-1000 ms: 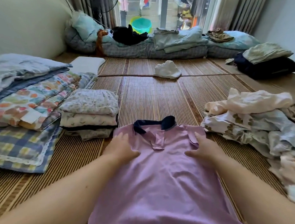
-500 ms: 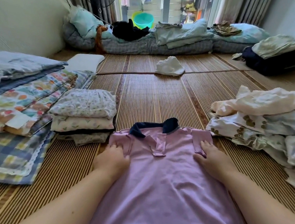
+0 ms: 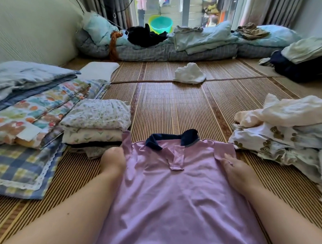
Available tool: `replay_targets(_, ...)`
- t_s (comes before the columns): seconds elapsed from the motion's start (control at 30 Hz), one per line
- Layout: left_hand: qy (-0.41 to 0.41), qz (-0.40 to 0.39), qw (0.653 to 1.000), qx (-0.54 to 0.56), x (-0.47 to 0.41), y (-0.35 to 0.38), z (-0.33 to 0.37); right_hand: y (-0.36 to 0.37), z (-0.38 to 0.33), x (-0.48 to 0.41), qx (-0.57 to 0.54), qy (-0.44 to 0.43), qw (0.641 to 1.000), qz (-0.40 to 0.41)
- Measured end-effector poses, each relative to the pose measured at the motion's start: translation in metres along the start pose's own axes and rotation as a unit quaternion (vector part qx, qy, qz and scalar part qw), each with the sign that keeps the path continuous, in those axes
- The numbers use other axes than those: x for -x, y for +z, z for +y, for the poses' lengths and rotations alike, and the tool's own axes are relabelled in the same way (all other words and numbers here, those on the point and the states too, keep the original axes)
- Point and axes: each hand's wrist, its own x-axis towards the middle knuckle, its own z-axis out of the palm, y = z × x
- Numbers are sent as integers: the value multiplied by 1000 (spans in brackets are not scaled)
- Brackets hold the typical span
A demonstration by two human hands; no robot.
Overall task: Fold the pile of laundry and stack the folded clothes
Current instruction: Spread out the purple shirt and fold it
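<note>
1. So, the woven brown bamboo floor mat [image 3: 174, 106] carries the same layout as a second ago. Nothing on it except the shirt has shifted.
2. The lilac short-sleeved polo shirt with a navy collar [image 3: 174, 195] lies face up on the mat right in front of you, between your forearms. Its left shoulder, flat half a second ago, now stands up off the mat as a raised flap.
3. The loose heap of pale unfolded laundry [image 3: 286, 127] sits to your right, its near edge just beside the shirt's right sleeve, so plenty is left to fold.
4. The small stack of folded floral-print clothes [image 3: 95, 122] waits just beside the shirt's left shoulder, untouched.
5. Your right hand [image 3: 236, 172] has slid outward from the chest and lies on the right sleeve, fingers straight and flat, pressing it down.
6. Your left hand [image 3: 112, 161] has moved to the left shoulder edge and curled round it, fingertips hidden under the cloth. I judge the first side fold has begun, so carry that edge inward while the right hand pins the shirt.
</note>
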Motion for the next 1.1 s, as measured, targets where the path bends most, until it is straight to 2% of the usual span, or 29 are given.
replay_targets(0.03, -65, 5, 989, 133, 0, 0, 0, -1, 3, -1, -78, 21, 996, 32)
replay_targets(0.07, -122, -11, 964, 238, 3, -4, 2, -3, 4, -2, -169, 43, 982, 69)
replay_targets(0.1, -164, -1, 931, 325, 5, -7, 0, -4, 4, -3, -263, 66, 958, 96)
replay_targets(0.13, -170, -1, 913, 370, 7, -9, -1, -7, 2, -1, -350, 84, 926, 116)
replay_targets(0.17, -150, 5, 923, 355, 8, -9, 0, -9, -2, 0, -405, 102, 899, 128)
replay_targets(0.2, -106, 23, 947, 304, 12, -9, 3, -11, -6, 1, -438, 112, 882, 135)
replay_targets(0.23, -44, 42, 969, 240, 19, -10, 7, -12, -9, 1, -450, 101, 876, 142)
replay_targets(0.3, 81, 38, 982, 166, 34, -8, 16, -12, -13, 6, -460, 15, 879, 127)
replay_targets(0.37, 147, -14, 978, 149, 46, -1, 22, -13, -19, 10, -385, -81, 917, 63)
replay_targets(0.43, 163, -156, 961, 159, 53, 11, 27, -11, -23, 13, -256, -103, 961, -19)
replay_targets(0.47, 167, -244, 950, 102, 56, 18, 30, -10, -25, 15, -173, -90, 977, -87)
replay_targets(0.53, 182, -351, 909, -129, 56, 30, 27, -8, -28, 18, 0, -87, 975, -203)
replay_targets(0.57, 204, -338, 893, -217, 55, 34, 23, -7, -29, 19, 51, -93, 968, -228)
replay_targets(0.6, 234, -290, 892, -258, 54, 36, 21, -8, -31, 21, 71, -99, 965, -231)
replay_targets(0.67, 306, -147, 918, -203, 47, 37, 20, -11, -37, 20, 56, -93, 979, -172)
replay_targets(0.7, 335, -98, 922, -166, 40, 39, 18, -12, -36, 17, 66, -95, 984, -137)
replay_targets(0.73, 362, -82, 914, -165, 33, 40, 17, -12, -34, 14, 87, -98, 985, -114)
replay_targets(0.87, 322, -181, 847, -383, 10, 53, 9, -11, -28, -3, 141, -83, 979, -125)
replay_targets(0.93, 294, -224, 829, -421, 5, 59, 6, -5, -28, -10, 176, -70, 970, -152)
replay_targets(1.03, 266, -267, 817, -437, 0, 62, 9, 5, -24, -18, 218, -54, 952, -209)
replay_targets(1.07, 267, -269, 825, -419, 0, 60, 14, 5, -25, -22, 210, -55, 954, -207)
replay_targets(1.1, 264, -266, 848, -375, -2, 58, 21, 2, -26, -28, 186, -62, 963, -185)
